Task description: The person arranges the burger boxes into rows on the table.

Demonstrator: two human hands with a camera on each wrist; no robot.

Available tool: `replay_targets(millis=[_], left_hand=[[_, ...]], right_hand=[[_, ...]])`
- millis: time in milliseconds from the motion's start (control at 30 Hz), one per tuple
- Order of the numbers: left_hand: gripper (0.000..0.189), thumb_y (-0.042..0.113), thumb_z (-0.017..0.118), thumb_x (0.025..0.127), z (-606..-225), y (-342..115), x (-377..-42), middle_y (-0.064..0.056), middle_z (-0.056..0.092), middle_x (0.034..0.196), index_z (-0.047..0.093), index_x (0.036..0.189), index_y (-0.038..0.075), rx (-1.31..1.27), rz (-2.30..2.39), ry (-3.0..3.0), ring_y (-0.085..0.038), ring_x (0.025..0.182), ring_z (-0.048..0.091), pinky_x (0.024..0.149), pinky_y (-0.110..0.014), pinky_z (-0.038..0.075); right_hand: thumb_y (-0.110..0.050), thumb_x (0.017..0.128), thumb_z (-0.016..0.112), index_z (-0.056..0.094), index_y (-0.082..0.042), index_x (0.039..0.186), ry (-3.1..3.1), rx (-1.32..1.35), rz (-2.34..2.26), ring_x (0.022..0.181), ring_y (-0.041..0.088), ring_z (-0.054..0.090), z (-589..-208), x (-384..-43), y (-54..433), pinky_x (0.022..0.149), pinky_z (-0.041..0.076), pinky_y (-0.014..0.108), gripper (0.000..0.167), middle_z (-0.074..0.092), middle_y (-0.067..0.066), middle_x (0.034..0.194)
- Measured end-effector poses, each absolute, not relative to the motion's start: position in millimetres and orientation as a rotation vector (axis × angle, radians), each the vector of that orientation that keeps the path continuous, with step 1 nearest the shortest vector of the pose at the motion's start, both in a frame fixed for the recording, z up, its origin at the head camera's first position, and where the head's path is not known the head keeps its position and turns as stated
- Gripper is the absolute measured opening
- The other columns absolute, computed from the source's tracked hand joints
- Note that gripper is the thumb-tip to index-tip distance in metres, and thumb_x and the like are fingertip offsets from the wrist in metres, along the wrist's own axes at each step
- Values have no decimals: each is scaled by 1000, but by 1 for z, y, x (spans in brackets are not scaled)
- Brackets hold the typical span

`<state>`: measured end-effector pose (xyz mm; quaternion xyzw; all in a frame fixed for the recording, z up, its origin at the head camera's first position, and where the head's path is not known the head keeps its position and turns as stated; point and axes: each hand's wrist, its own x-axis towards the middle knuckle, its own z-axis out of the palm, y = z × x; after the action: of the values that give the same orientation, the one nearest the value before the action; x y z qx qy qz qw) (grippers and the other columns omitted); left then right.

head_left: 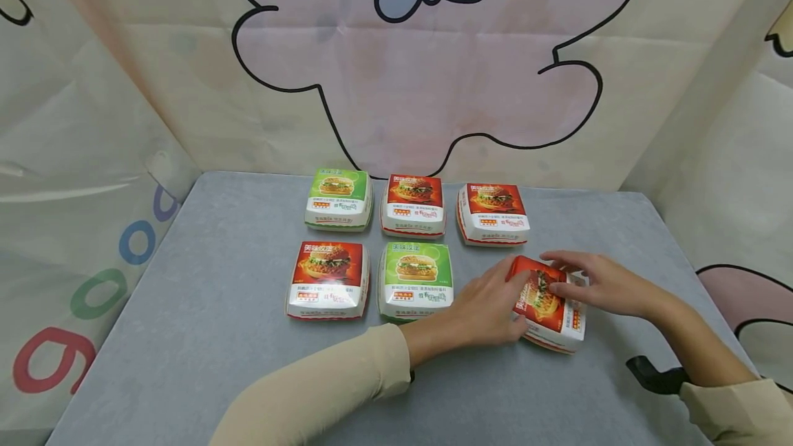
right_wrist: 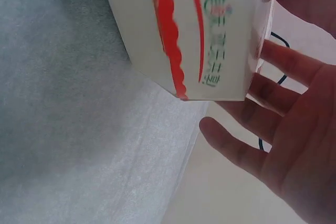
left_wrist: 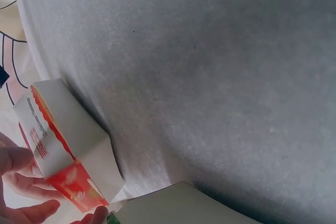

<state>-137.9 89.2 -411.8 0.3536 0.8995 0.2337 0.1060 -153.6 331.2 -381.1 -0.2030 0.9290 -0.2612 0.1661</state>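
A red-and-white burger box (head_left: 540, 305) sits at the right of the group, turned at an angle to the others. My left hand (head_left: 489, 305) holds it from the left, fingers over its top edge and thumb at the near side. On its right, my right hand (head_left: 597, 284) has its thumb on the printed lid and other fingers at the far edge. The right wrist view shows the right hand (right_wrist: 310, 124) with two fingers passing behind the box's side (right_wrist: 220, 35) and the little finger off it. In the left wrist view the box (left_wrist: 63, 135) shows its side and scalloped lid edge.
Close to the left hand is a green burger box (head_left: 415, 274), with a red one (head_left: 328, 277) beside it. Behind stand a green box (head_left: 339, 198) and two red ones (head_left: 413, 205) (head_left: 493, 213). The grey table (head_left: 186, 336) meets a printed cloth backdrop (head_left: 421, 74).
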Motion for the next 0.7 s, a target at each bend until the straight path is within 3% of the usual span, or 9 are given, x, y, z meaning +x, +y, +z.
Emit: replay_targets(millis=[200, 433, 700], left_hand=[[67, 41, 67, 92, -413, 89, -137, -2, 33, 156, 42, 151, 19, 1030, 715, 2666, -11, 132, 43, 99, -32, 47], [82, 61, 67, 86, -416, 88, -136, 1, 39, 149, 39, 152, 22, 1031, 671, 2708, -9, 122, 48, 91, -29, 49], [97, 71, 69, 76, -417, 89, -135, 0, 37, 151, 35, 154, 26, 990, 596, 2730, -14, 131, 44, 97, -36, 47]], right_hand=[[-29, 92, 71, 53, 1, 138, 2662, -500, -723, 101, 24, 61, -382, -153, 330, 71, 53, 29, 58, 67, 9, 115], [-34, 91, 72, 54, 1, 137, 2689, -439, -685, 90, 19, 63, -382, -152, 324, 64, 53, 27, 61, 67, 9, 109], [-39, 91, 71, 53, -2, 138, 2710, -373, -657, 83, 15, 62, -384, -152, 318, 60, 52, 28, 63, 66, 9, 108]])
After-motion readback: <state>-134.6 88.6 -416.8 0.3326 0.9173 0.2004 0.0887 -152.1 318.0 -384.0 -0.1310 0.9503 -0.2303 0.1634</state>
